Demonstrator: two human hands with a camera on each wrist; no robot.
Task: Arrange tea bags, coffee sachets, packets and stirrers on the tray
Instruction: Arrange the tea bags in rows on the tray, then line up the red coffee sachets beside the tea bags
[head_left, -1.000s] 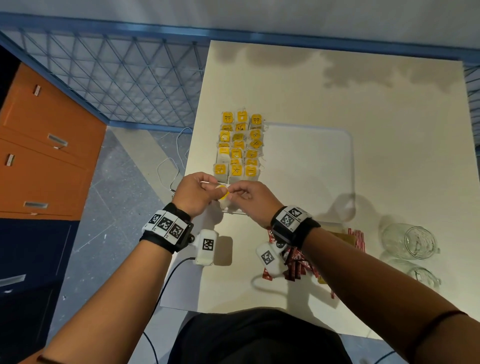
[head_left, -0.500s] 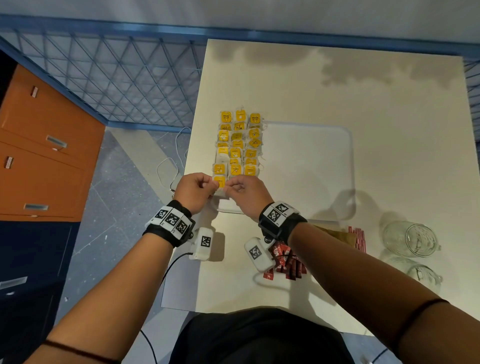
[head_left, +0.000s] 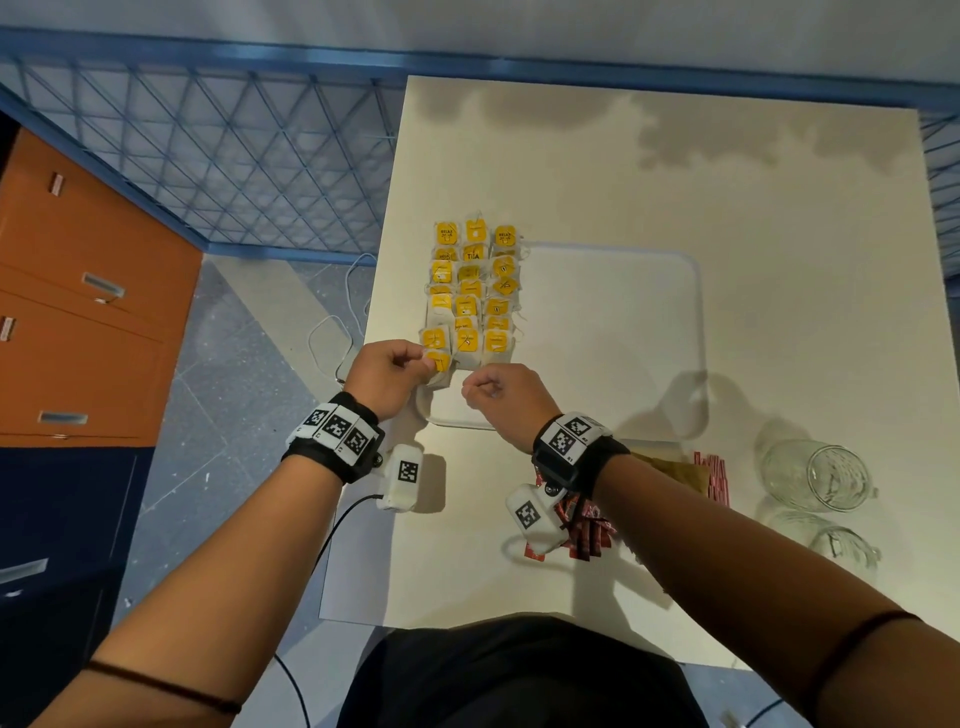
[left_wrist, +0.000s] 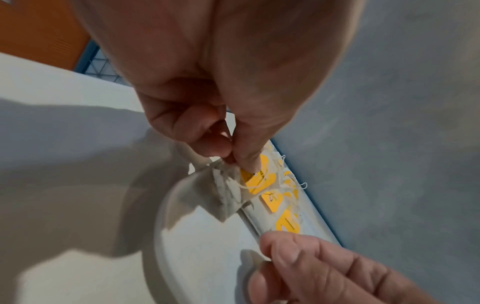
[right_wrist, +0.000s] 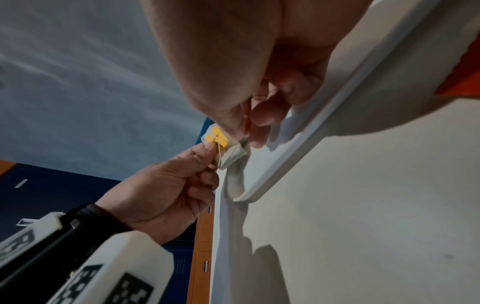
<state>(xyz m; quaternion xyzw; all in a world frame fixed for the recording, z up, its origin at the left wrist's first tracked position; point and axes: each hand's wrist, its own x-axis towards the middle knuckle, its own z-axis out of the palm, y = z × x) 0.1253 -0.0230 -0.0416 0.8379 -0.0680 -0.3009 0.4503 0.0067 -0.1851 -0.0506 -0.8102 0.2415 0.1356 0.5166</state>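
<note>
A white tray (head_left: 623, 332) lies on the cream table, and its left side carries three columns of yellow-tagged tea bags (head_left: 470, 291). My left hand (head_left: 387, 374) pinches one more tea bag (head_left: 440, 364) by its top at the tray's near-left corner, just below the left column. In the left wrist view my thumb and forefinger (left_wrist: 233, 156) pinch that tea bag (left_wrist: 233, 191) over the tray rim (left_wrist: 166, 236). My right hand (head_left: 483, 387) hovers a little right of it with curled fingers, and nothing shows between them (right_wrist: 249, 127).
Red sachets (head_left: 587, 530) lie under my right wrist, with brown packets (head_left: 675, 470) and red sticks (head_left: 714, 478) to their right. Two glass jars (head_left: 815, 478) lie on their sides at the near right. The table's left edge is close; orange drawers (head_left: 78, 312) stand beyond.
Both hands held the tea bag together before. My right hand has let go and drawn back right, while my left hand has carried the bag down to the tray's near-left corner.
</note>
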